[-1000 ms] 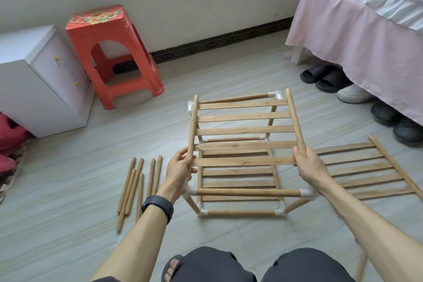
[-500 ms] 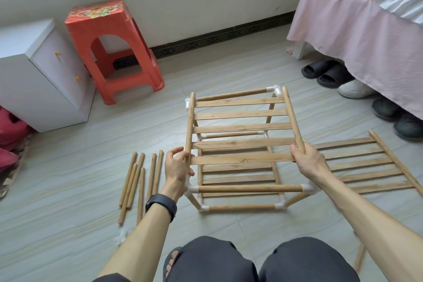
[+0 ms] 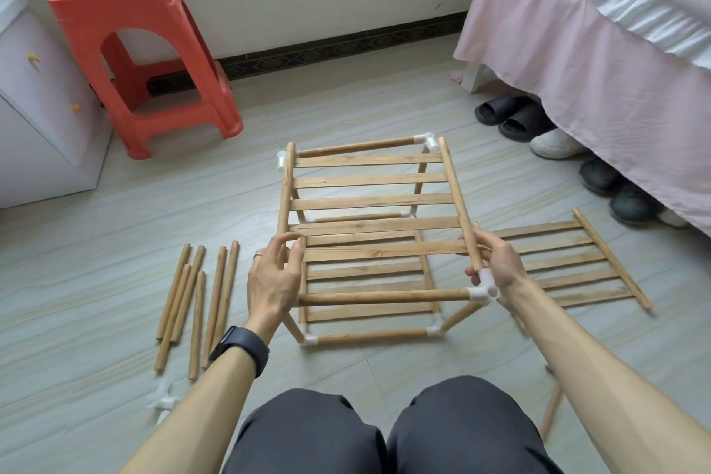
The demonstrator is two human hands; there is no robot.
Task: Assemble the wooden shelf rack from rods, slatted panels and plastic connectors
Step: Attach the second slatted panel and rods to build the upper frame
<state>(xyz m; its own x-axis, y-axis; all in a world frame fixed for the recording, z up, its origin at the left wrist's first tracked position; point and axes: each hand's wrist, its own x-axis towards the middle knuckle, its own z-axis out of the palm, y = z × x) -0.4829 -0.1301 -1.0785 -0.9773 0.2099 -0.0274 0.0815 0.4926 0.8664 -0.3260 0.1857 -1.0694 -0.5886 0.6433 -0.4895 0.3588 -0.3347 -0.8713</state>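
1. Person seated, dark-trousered knees at the bottom edge, both arms reaching forward over a pale tiled floor.
2. Part-built rack frame stands on the floor just ahead of the knees: wooden rods joined at the corners by white plastic connectors. One slatted shelf is already seated low inside it.
3. Slatted panel is held over the top of the frame, tilted, with its far end at the far top corners and its near end raised in the hands.
4. Left hand: fingers and thumb curled loosely round the near end of the panel's left side rod. Ring on one finger, dark watch on the wrist.
5. Right hand: fingers wrapped round the near end of the panel's right side rod. The rod tip sits right at the near-right corner connector; cannot tell whether it has entered the socket.
6. Near top rail runs level from behind the left hand to that connector.
7. Loose rods, a small bundle, lie side by side on the floor left of the frame, near the left forearm.
8. Spare connector, white, lies on the floor below the bundle, blurred.
9. Second slatted panel lies flat on the floor right of the frame, partly behind the right hand.
10. One more rod lies under the right forearm.
11. Surroundings: red plastic stool and white cabinet at far left; bed with a pink skirt at right, shoes tucked under its edge.
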